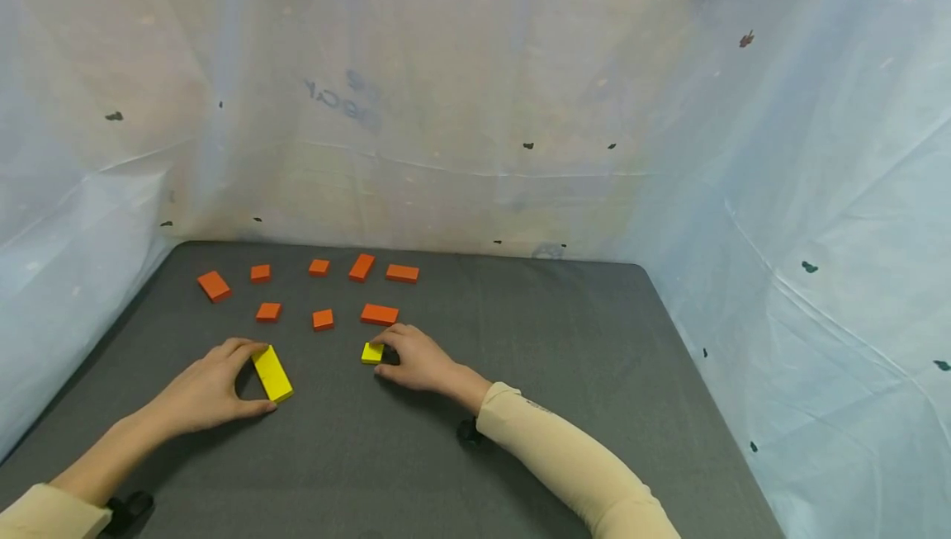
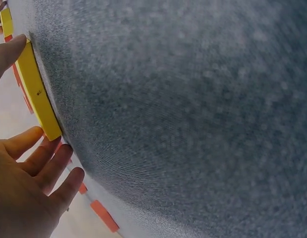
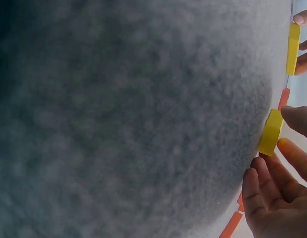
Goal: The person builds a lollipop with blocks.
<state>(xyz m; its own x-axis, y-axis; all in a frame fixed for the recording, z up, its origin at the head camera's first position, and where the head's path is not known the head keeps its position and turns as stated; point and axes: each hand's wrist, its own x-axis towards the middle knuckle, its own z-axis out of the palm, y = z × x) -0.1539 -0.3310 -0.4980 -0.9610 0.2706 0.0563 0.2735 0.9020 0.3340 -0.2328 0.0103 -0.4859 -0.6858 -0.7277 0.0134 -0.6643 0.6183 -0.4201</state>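
On the left of the grey table, my left hand (image 1: 211, 389) spans a long yellow block (image 1: 273, 374), thumb at the near end and fingertips at the far end. The left wrist view shows the thumb and index finger touching opposite ends of this block (image 2: 38, 91), which lies on the cloth. To its right, a smaller yellow block (image 1: 371, 353) sits between the thumb and fingers of my right hand (image 1: 422, 360). Seen from the right wrist, that small block (image 3: 271, 133) is pinched at its two ends, with the other fingers spread below.
Several orange blocks lie beyond my hands in two loose rows, among them a tilted one (image 1: 215, 286) at far left and a long one (image 1: 380, 314) just past my right hand. Pale plastic sheeting (image 1: 446, 110) hangs behind and beside the grey tabletop (image 1: 550, 374).
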